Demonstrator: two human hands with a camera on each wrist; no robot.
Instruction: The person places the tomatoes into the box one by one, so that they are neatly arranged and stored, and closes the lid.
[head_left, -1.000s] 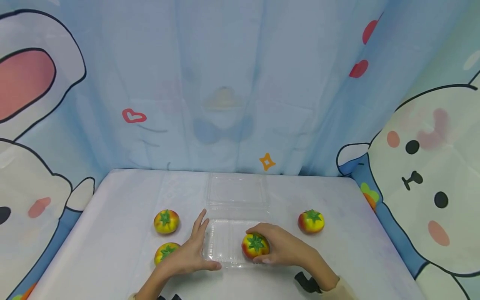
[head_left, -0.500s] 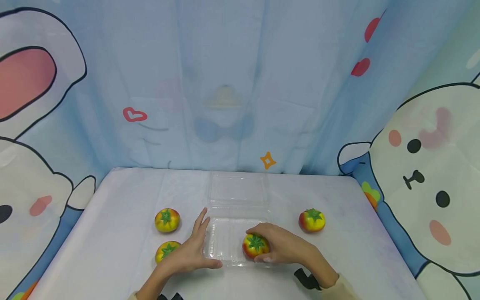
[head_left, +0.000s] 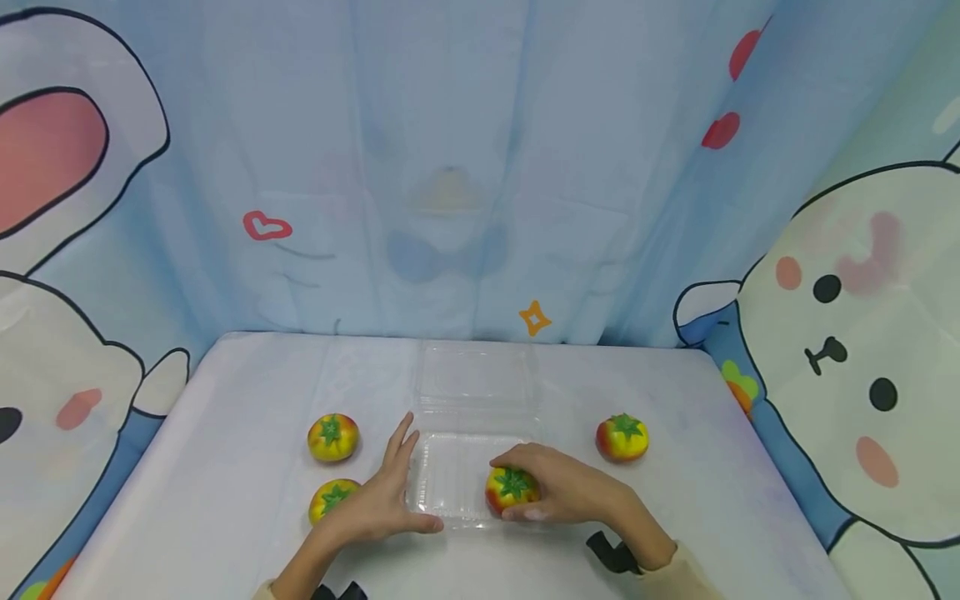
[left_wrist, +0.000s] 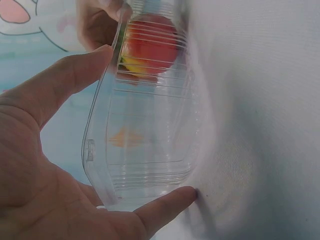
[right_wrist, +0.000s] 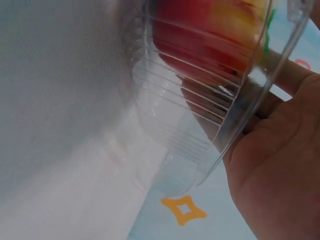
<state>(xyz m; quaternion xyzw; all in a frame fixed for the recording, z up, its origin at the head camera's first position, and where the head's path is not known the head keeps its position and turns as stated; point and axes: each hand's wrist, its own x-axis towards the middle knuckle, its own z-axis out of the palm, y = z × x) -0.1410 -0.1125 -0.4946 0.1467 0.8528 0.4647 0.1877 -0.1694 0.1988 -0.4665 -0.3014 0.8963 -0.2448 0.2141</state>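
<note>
My right hand holds a red-and-yellow tomato-like fruit with a green leafy top. The fruit is inside the right part of a clear plastic clamshell box, whose ribbed wall lies in front of it in the right wrist view. At the box's left side, my left hand has its thumb and fingers spread wide. In the left wrist view the left thumb touches the box's rim, and another finger reaches along the near wall. The box's lid lies folded back behind it.
Two similar fruits stand left of the box, one farther back and one nearer partly behind the left hand. A third fruit stands to the right. A white cloth covers the table, with a blue patterned curtain behind.
</note>
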